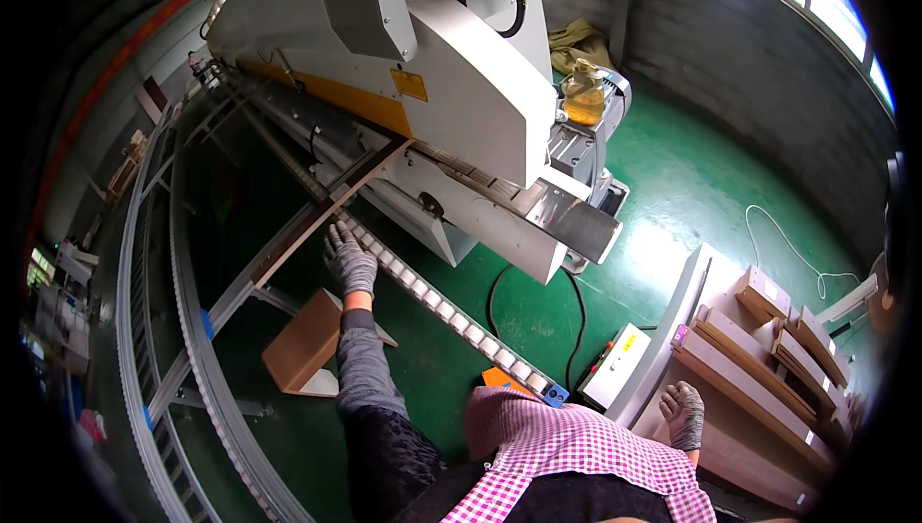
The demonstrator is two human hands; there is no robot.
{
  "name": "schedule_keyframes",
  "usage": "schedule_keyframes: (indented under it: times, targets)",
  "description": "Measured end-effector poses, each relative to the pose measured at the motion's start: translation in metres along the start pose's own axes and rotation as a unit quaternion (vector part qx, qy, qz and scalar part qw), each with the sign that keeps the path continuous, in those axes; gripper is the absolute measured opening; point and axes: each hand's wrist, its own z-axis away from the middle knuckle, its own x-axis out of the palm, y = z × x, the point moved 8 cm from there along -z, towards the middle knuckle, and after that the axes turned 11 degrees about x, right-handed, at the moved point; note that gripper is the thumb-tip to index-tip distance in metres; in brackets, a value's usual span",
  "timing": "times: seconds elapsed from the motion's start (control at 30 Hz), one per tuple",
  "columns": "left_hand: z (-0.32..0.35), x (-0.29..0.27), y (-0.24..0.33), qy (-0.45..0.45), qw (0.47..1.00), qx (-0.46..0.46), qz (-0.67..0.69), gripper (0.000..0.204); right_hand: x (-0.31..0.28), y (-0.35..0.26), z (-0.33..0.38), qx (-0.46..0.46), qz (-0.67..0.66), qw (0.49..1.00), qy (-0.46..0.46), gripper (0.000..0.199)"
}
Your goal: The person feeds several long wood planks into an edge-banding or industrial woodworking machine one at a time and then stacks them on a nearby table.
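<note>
My left hand (351,262), in a grey glove, reaches forward with its fingers stretched out. Its fingertips are at the near edge of a long, narrow brown board (305,235); whether they press on it I cannot tell. That board lies across a rail of white rollers (437,300), and its far end meets the big white machine (480,72). Low at my right side, my right hand (683,414), gloved too, is curled closed, and I see nothing in it. Beside it lie stacked brown panels (759,379) on a pale table.
Left of me, a curved roller conveyor (187,312) runs into the distance. A brown panel piece (303,340) stands below my left arm. On the green floor are a black cable (493,297) and a white control box (617,364). A jar of yellow liquid (583,96) stands on the machine's far end.
</note>
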Motion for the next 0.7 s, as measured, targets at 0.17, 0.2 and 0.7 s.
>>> schedule_keyframes:
  times: [0.17,0.2,0.7]
  targets:
    - [-0.044,0.022,-0.024,-0.055,0.998,-0.01,-0.018,0.087,-0.015,0.017,-0.002,0.018,-0.007,0.998,0.052,0.031]
    - [-0.049,0.025,-0.031,-0.061,0.998,-0.019,-0.015,0.088,-0.013,0.019,0.0,0.02,-0.013,0.998,0.054,0.031]
    - [0.028,0.055,-0.033,-0.199,0.971,0.127,0.046,0.067,0.01,0.029,0.004,0.049,-0.019,0.999,0.006,0.03]
